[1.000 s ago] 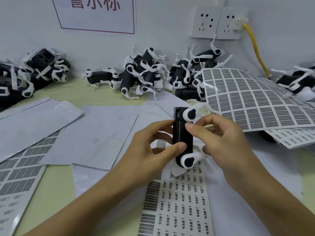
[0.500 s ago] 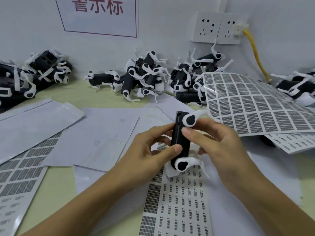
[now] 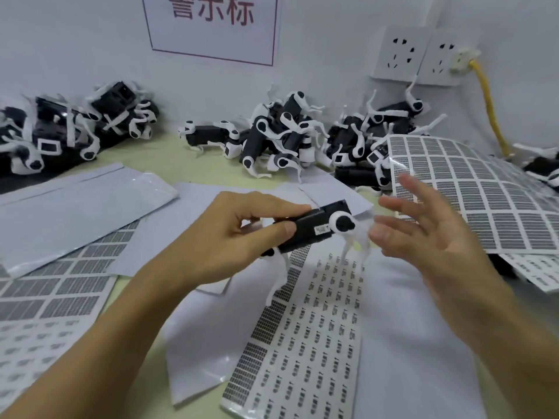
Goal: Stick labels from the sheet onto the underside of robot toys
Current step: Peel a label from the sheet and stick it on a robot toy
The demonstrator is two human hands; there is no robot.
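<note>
My right hand (image 3: pixel 429 234) is motion-blurred, fingers smeared. I can't read the label sheet (image 3: pixel 305 343) print. The wall sign (image 3: pixel 211 25) is cut off on top.

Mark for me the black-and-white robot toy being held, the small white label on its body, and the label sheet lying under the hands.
black-and-white robot toy (image 3: pixel 305 228), head view, black body.
small white label (image 3: pixel 322 229), head view, label's centre.
label sheet (image 3: pixel 314 337), head view, printed middle of the sheet.
</note>
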